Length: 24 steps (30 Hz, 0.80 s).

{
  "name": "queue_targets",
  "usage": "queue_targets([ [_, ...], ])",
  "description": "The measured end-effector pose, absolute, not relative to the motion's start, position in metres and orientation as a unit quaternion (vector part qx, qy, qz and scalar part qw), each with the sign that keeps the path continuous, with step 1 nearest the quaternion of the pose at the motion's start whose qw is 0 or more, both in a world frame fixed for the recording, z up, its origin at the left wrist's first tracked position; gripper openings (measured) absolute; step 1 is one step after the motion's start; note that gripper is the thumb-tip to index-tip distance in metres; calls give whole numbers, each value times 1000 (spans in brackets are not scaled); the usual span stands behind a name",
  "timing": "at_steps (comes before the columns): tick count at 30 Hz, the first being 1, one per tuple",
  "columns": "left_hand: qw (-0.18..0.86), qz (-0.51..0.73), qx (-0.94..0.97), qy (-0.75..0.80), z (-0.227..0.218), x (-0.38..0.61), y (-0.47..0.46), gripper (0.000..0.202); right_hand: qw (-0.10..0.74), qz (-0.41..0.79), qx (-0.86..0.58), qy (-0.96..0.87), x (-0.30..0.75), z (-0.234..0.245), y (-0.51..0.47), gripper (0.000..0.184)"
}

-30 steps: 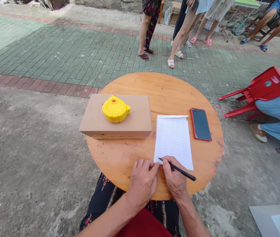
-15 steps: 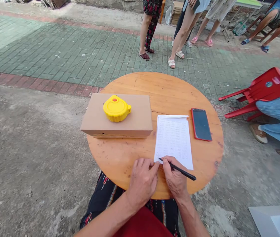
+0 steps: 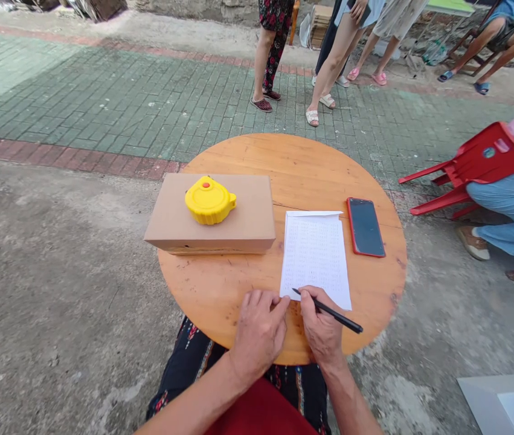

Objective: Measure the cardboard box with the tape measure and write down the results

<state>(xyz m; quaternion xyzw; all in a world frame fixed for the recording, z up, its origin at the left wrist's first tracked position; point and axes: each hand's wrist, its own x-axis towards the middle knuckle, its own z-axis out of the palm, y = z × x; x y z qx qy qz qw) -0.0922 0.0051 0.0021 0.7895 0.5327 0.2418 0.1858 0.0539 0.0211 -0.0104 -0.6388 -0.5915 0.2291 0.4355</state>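
Observation:
My right hand (image 3: 322,326) pinches a black pen (image 3: 339,316), its tip touching or just above the lower left part of a white sheet of paper (image 3: 315,254). Rows of small handwriting fill much of the sheet. Beside it, my left hand (image 3: 261,326) lies on the round wooden table (image 3: 220,290). Its thumb touches the paper's lower left corner, and its fingers rest on the wood, holding nothing.
A brown cardboard box (image 3: 243,205) bears a yellow tape-measure-shaped case (image 3: 210,202). Right of the paper lies a red-edged phone (image 3: 365,226). A person sits by a red plastic chair (image 3: 487,154) at right. Several people's legs (image 3: 333,66) show beyond the table.
The pen tip has moved slightly to the right across the paper. My left hand stays at the corner. The whole view has shifted a little.

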Motion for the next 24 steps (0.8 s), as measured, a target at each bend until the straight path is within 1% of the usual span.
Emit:
queue_targets([
  [20, 197, 245, 786, 533, 1, -93, 5, 35, 414, 224, -639, -609, 53, -11, 23, 18],
  [24, 189, 244, 788, 532, 2, -93, 5, 34, 430, 245, -648, -579, 55, -11, 20, 19],
])
